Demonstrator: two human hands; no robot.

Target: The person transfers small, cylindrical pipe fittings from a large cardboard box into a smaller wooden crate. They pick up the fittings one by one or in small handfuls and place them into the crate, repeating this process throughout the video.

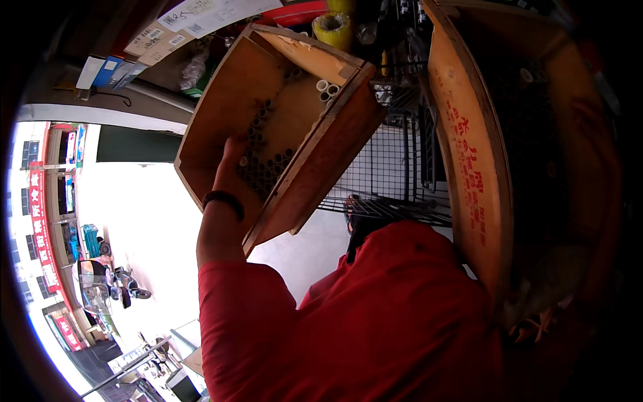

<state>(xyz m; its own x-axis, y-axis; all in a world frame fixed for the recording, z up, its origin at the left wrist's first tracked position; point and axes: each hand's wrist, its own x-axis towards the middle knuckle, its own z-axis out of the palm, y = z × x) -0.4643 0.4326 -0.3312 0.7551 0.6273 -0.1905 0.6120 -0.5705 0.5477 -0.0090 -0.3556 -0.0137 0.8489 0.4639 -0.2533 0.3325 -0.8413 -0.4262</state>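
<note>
My left hand (235, 146) reaches into a tilted open wooden box (329, 145), with a dark band on its wrist. Its fingers are in shadow beside a row of short dark tubes (258, 120), and I cannot tell whether they grip one. More short tubes (269, 171) are packed, open ends showing, in the box's near corner. A few paler tubes (326, 89) sit by its right wall. At the right, a second wooden box (467, 166) with red writing holds tubes (526, 75) in deep shadow. My right hand cannot be made out clearly in that darkness.
A black wire basket (382, 156) stands between the boxes. Behind are a roll of yellow tape (331, 27), cardboard cartons (155, 42) and a clear plastic bag (195, 70). At the left, a bright opening shows a street with a parked scooter (123, 286).
</note>
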